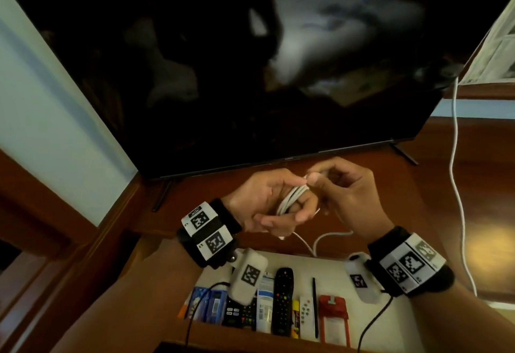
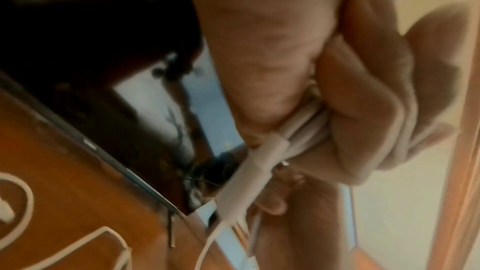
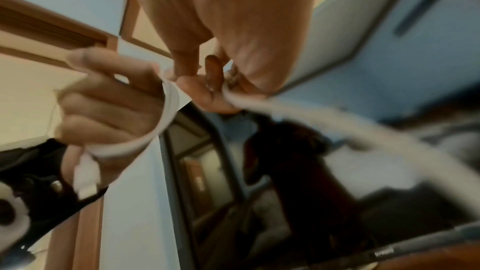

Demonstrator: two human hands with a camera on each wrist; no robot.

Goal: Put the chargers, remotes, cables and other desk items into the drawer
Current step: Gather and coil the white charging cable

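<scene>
A white cable [image 1: 291,199] is looped in several turns around the fingers of my left hand [image 1: 271,202], which grips the coil above the desk. My right hand [image 1: 334,182] pinches the same cable [image 3: 244,100] just beside the coil. The loose tail [image 1: 320,240] hangs down toward the open drawer [image 1: 390,322]. In the right wrist view the loops [image 3: 168,114] wrap my left fingers and a white plug [image 3: 87,176] dangles below them. The left wrist view shows the cable [image 2: 257,163] under my curled fingers. Inside the drawer lie a black remote [image 1: 282,299], a white remote [image 1: 305,312] and a red holder [image 1: 333,313].
A large dark TV [image 1: 223,74] stands on the wooden desk [image 1: 446,185] right behind my hands. Another white cable [image 1: 457,185] runs down the desk at the right. Blue packets [image 1: 207,305], a calculator [image 1: 238,313] and a black pen [image 1: 315,305] also fill the drawer.
</scene>
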